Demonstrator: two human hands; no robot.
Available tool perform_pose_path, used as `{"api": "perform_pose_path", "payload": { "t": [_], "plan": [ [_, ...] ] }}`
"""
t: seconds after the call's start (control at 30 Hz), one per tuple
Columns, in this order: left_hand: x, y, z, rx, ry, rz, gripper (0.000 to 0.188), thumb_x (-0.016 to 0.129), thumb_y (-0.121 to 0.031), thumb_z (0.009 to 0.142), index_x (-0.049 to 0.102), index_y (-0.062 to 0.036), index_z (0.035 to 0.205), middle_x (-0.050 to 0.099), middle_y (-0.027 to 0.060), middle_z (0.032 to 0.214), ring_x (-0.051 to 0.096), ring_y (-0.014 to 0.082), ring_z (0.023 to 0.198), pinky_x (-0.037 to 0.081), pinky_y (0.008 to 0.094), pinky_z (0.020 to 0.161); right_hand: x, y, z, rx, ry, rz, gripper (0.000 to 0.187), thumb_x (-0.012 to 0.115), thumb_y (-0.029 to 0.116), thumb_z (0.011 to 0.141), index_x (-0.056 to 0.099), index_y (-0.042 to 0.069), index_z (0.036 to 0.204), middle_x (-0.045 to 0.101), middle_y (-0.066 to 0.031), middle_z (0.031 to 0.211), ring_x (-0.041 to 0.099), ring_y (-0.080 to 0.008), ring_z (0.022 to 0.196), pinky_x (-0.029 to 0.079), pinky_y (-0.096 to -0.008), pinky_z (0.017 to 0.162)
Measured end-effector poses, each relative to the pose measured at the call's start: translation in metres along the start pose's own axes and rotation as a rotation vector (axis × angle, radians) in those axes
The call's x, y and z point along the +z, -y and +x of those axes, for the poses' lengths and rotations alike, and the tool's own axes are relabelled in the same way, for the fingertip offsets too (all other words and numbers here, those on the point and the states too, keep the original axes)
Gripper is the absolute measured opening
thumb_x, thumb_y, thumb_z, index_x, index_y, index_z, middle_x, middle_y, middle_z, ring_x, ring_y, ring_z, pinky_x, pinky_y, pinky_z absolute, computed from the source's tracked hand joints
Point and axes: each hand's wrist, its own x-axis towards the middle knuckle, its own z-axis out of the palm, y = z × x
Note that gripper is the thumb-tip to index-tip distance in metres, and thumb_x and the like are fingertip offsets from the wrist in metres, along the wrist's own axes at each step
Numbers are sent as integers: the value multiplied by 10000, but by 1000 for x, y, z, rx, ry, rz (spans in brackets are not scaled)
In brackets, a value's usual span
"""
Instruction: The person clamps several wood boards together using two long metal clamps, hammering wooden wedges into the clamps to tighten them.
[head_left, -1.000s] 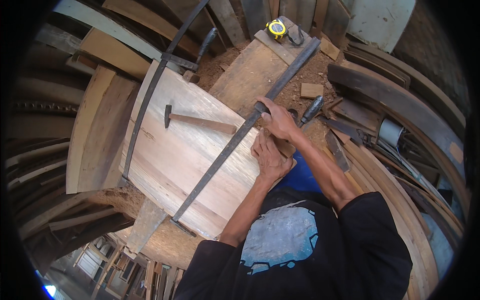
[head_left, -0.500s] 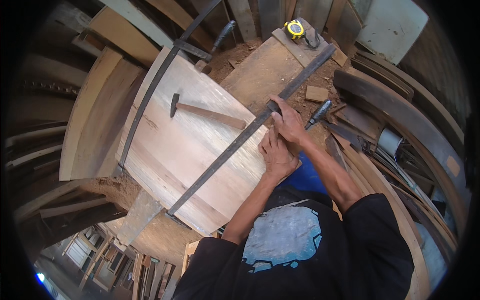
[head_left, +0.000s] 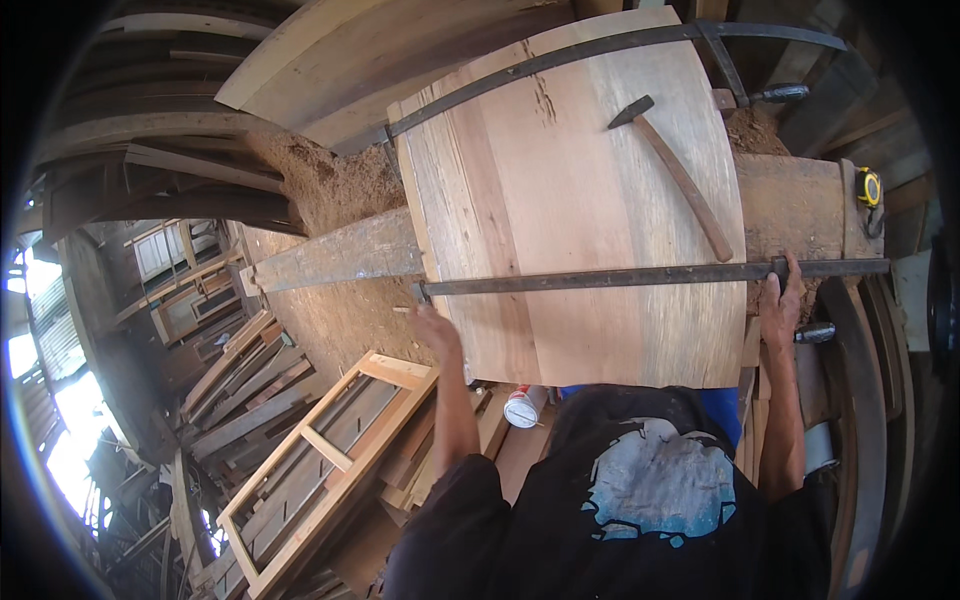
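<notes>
Left hand (head_left: 432,332) moved from beside right hand (head_left: 781,308) to the near clamp's (head_left: 600,279) left end; view swung too. Left fingers curled, can't tell if gripping. Right hand partly closed around the near clamp's sliding part. Wooden panel (head_left: 560,180) in front of the person, under both clamps. Far clamp (head_left: 560,62) spans it, no hand on it; hammer (head_left: 680,183) on top. Both clamps across; near one's tightness unclear, probably still unfinished.
</notes>
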Motion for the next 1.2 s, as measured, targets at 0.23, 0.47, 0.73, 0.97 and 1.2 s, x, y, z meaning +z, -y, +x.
{"api": "perform_pose_path", "payload": {
  "t": [0.23,0.47,0.73,0.97,1.2],
  "plan": [
    [-47,180,109,-419,286,-168,799,240,-621,989,104,-67,1548,170,125,1597,155,265,1462,92,365,1191,21,6,9,-90,14,-108,501,474,227,984,356,51,1437,520,-226,1277,515,-319,1175,384,-392,1012],
    [-3,114,80,-606,626,-626,831,261,-740,914,332,-145,1490,396,106,1489,396,321,1342,298,449,1128,7,10,8,96,21,-115,575,512,330,946,342,85,1438,535,-291,1270,519,-422,1201,389,-440,1011],
    [-15,163,51,-413,296,-106,699,366,-533,1002,369,15,1435,443,166,1425,448,291,1256,362,398,1047,-1,22,11,147,129,26,551,501,298,970,343,28,1424,520,-229,1241,519,-311,1149,385,-380,1002],
    [-2,152,39,-320,251,139,601,357,-415,1022,398,52,1398,460,240,1397,491,333,1241,403,408,1015,0,17,11,112,112,-51,579,510,329,969,340,21,1428,489,-243,1305,495,-343,1210,364,-389,1035],
    [0,92,25,-303,188,383,649,294,-454,1012,519,99,1265,551,338,1237,570,445,1108,467,497,916,-14,3,12,13,108,-35,639,534,337,953,318,12,1459,416,-259,1428,427,-380,1312,321,-411,1098]
  ]
}}
